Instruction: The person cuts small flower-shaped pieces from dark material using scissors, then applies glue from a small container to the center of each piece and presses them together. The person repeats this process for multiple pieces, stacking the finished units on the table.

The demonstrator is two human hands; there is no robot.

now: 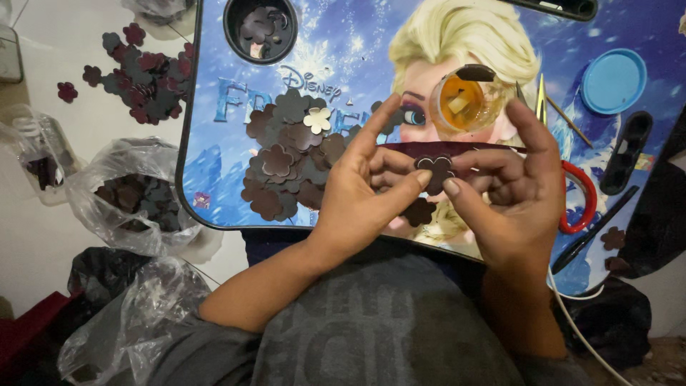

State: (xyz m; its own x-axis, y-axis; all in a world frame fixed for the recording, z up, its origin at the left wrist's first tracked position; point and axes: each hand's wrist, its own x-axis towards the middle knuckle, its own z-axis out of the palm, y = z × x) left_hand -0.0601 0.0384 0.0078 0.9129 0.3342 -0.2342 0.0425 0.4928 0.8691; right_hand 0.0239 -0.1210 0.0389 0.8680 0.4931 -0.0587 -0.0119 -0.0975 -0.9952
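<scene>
Grey shirt (386, 336) fills the foreground as we look down over our lap at a blue printed lap tray (343, 43), the biggest thing before us. On its middle lies a pile of dark flower cutouts (289, 154), one pale flower (317, 119) on top. Left of the tray, on the white floor, a clear plastic bag (128, 193) holds more dark flowers, and another heap (146, 71) lies loose beyond it. Toward the tray's right side we see a round blue lid (613, 81), red-handled scissors (582, 196) and a small jar of amber glue (464, 102).

Our left hand (361, 193) and right hand (518, 179) meet above the tray's near edge. Both pinch a single dark flower (436, 168) between thumb and bent fingers, index fingers raised, thumbs touching its lower edge. A dark red strip (429, 148) runs behind the flower, from hand to hand; whether the fingers grip it too we cannot tell.
</scene>
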